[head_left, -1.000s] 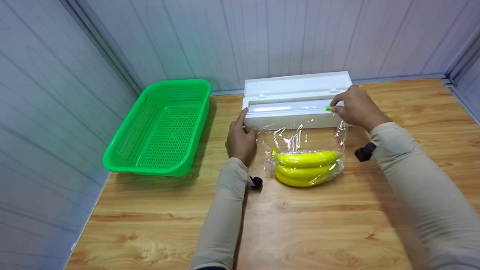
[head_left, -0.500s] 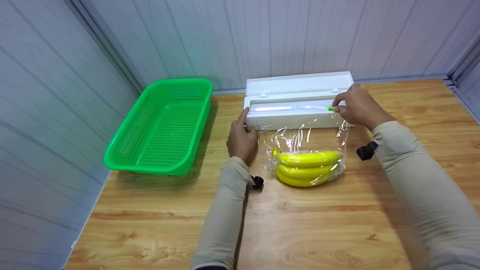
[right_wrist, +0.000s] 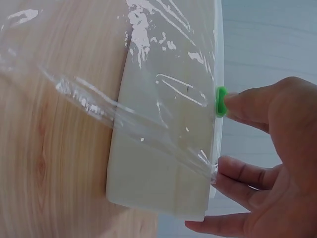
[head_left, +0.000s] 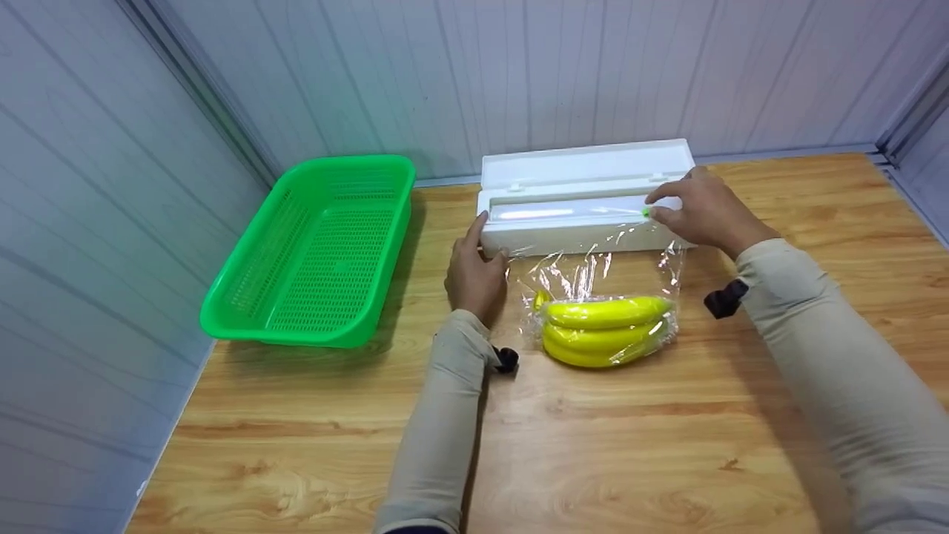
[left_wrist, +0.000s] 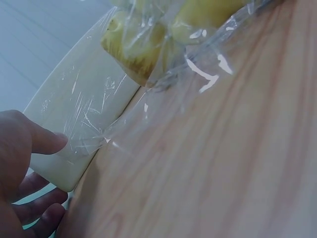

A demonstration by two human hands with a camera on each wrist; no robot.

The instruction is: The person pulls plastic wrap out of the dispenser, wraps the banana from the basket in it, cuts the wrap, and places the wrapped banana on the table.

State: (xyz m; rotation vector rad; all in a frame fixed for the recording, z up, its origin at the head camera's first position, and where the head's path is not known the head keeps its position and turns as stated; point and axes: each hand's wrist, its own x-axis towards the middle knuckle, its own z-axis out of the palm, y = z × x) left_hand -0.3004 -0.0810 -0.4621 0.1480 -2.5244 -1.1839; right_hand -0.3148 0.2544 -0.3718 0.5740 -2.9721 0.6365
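A white cling film box stands with its lid raised, a film roll inside. Clear film runs from it over the yellow bananas lying in front. My left hand grips the box's left end; in the left wrist view its thumb presses the front face and the other fingers bend behind the end. My right hand is at the right end, thumb tip against the green slide cutter, index finger raised apart from it. Two lower fingers touch the box's end and edge.
A green plastic basket stands to the left on the wood-grain table. Panelled walls close off the back and left sides, with the box's raised lid near the back one.
My right index finger has parted from the thumb, which stays at the green slide cutter. The left hand holds its place on the box; the head view has shifted slightly.
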